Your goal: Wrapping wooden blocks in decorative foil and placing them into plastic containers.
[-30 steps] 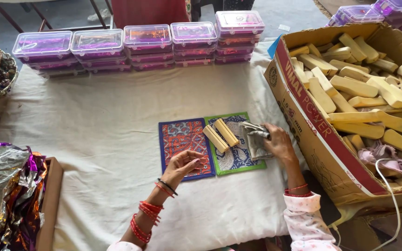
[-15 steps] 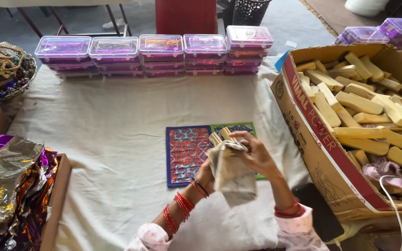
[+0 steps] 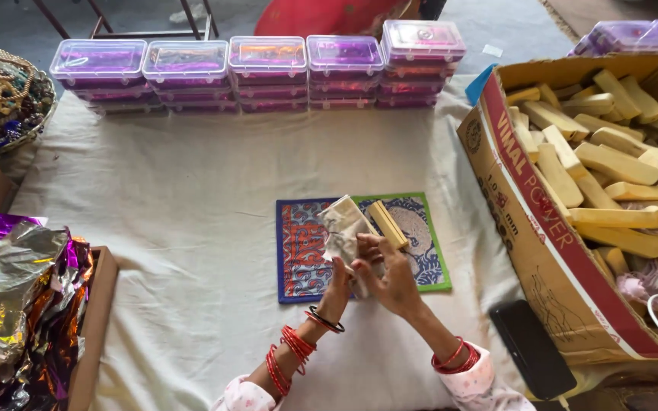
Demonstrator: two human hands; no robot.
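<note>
At nine o'clock a tray (image 3: pixel 85 335) holds crinkled foil (image 3: pixel 17 297). My left hand (image 3: pixel 338 285) and right hand (image 3: pixel 394 281) pinch a pale cloth pouch (image 3: pixel 342 228) above the patterned mats (image 3: pixel 306 251), a wooden block (image 3: pixel 388 224) just beside it. It looks light and limp; best gripped at its edges. At twelve o'clock stand lidded purple boxes (image 3: pixel 260 72); at three, a carton (image 3: pixel 527 228) of wooden pieces (image 3: pixel 611 164).

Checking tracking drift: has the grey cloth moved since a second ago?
Yes. The grey cloth was lying at the right edge of the green-bordered mat; now both hands hold it up over the seam with the blue-bordered mat, leftward.
</note>
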